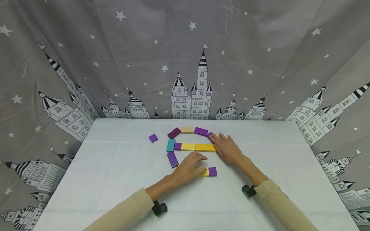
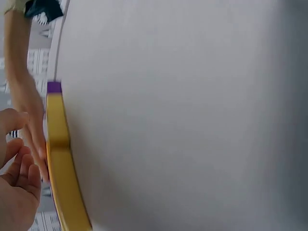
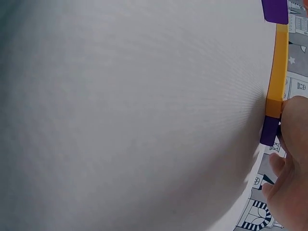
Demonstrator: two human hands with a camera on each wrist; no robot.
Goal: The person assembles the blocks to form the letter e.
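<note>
Flat coloured blocks form a lowercase "e" outline on the white table. My left hand hovers low over the bottom row, fingers loosely bent, thumb tip at a yellow block beside the purple end block. In the left wrist view, no block shows between the fingers. My right hand lies palm down with straight fingers, fingertips on a purple block at the upper right of the curve. Its thumb side covers the right end of the orange bar. In the right wrist view, a dark purple block adjoins the orange bar by that hand.
One loose purple block lies left of the outline. A teal block, a maroon block and a beige block belong to the curve. Behind the white table hangs a grey castle-print curtain.
</note>
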